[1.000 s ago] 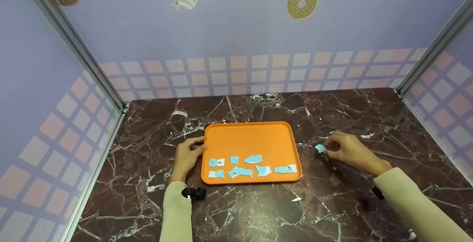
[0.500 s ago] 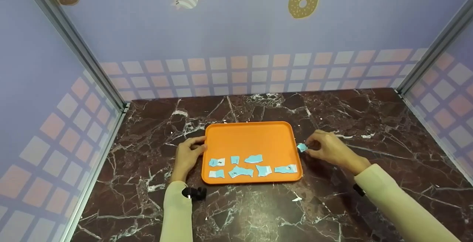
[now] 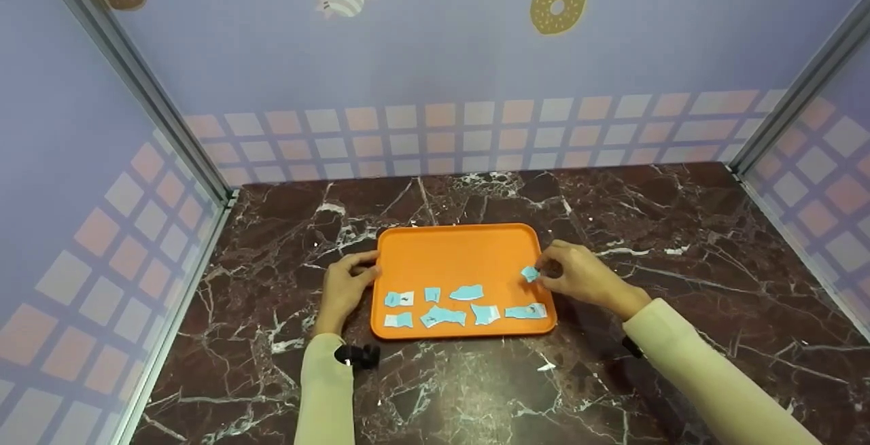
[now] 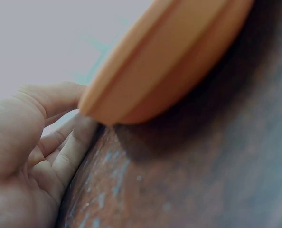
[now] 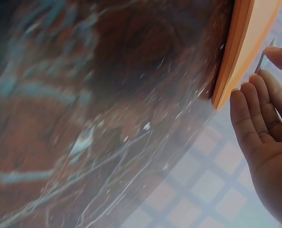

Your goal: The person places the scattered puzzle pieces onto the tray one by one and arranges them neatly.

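An orange tray (image 3: 462, 248) lies on the table, with several torn light-blue paper pieces along its near half, such as one wide piece (image 3: 443, 317). My left hand (image 3: 342, 289) holds the tray's left rim between thumb and fingers; in the left wrist view the thumb (image 4: 67, 97) meets the rim. Over the tray's right side, my right hand (image 3: 578, 272) pinches a small light-blue paper piece (image 3: 529, 274) between thumb and fingertips. In the right wrist view that piece (image 5: 261, 61) shows edge-on, the other fingers extended beside it.
The dark marbled table (image 3: 448, 390) has a small white scrap (image 3: 546, 367) in front of the tray and tiny white specks around. Patterned walls (image 3: 435, 58) enclose the back and both sides.
My right hand has moved left with the pinched paper piece, from the table beside the tray to over its right side. The left hand and the tray have stayed put.
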Demonstrator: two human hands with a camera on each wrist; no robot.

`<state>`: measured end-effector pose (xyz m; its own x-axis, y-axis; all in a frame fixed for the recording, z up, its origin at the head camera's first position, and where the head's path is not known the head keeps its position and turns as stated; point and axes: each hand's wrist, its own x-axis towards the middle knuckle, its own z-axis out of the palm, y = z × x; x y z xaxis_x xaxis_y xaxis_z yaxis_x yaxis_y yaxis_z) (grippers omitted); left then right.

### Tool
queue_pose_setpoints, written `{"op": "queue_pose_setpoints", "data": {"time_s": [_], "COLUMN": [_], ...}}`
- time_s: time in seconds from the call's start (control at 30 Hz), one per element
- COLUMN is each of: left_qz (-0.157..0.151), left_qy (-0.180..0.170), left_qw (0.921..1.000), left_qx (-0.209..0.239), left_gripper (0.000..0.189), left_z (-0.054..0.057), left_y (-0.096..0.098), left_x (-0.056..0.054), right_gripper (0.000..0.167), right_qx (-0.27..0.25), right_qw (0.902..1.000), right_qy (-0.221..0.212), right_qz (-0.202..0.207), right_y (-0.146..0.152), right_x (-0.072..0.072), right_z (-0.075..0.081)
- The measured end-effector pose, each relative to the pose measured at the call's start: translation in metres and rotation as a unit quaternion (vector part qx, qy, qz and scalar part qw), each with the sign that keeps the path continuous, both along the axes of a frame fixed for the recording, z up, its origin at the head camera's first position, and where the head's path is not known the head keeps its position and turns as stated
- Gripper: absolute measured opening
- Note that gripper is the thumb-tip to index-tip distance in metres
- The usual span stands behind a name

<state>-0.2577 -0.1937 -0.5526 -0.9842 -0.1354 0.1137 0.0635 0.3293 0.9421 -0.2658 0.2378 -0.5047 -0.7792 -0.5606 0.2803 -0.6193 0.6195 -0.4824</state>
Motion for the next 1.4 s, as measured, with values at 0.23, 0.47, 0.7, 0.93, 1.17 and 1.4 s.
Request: {"op": "queue_pose_setpoints", "data": {"time_s": [0.23,0.47,0.7,0.93,1.17,1.4], "left_qz": [-0.002,-0.001,0.002,-0.001,0.0,-0.006], "left_qy": [0.0,-0.007,-0.001,0.006,-0.008,-0.015], "left_qw": [1.0,1.0,1.0,1.0,0.9999,0.9998], "left_qx": [0.004,0.001,0.0,0.006,-0.007,-0.006], "left_gripper": [0.029,0.029,0.028,0.028,0.029,0.029], "left_z": [0.0,0.0,0.0,0.0,0.0,-0.001], "left_y": [-0.001,-0.001,0.0,0.0,0.001,0.002], "left_x": [0.0,0.001,0.001,0.001,0.001,-0.001], "right_gripper": [0.016,0.015,0.016,0.016,0.015,0.015], "right_qx": [0.008,0.014,0.027,0.042,0.053,0.04], "right_qw": [0.9999,0.9995,0.999,0.9982,0.9972,0.9982], "right_qy": [-0.006,-0.01,-0.021,-0.039,-0.052,-0.041], "right_qz": [0.013,0.026,0.029,0.02,0.011,0.019], "right_y": [-0.014,-0.024,-0.03,-0.032,-0.032,-0.03], "right_x": [0.0,0.002,0.003,0.004,0.006,0.007], "right_z": [-0.001,-0.005,-0.007,-0.011,-0.011,-0.014]}}
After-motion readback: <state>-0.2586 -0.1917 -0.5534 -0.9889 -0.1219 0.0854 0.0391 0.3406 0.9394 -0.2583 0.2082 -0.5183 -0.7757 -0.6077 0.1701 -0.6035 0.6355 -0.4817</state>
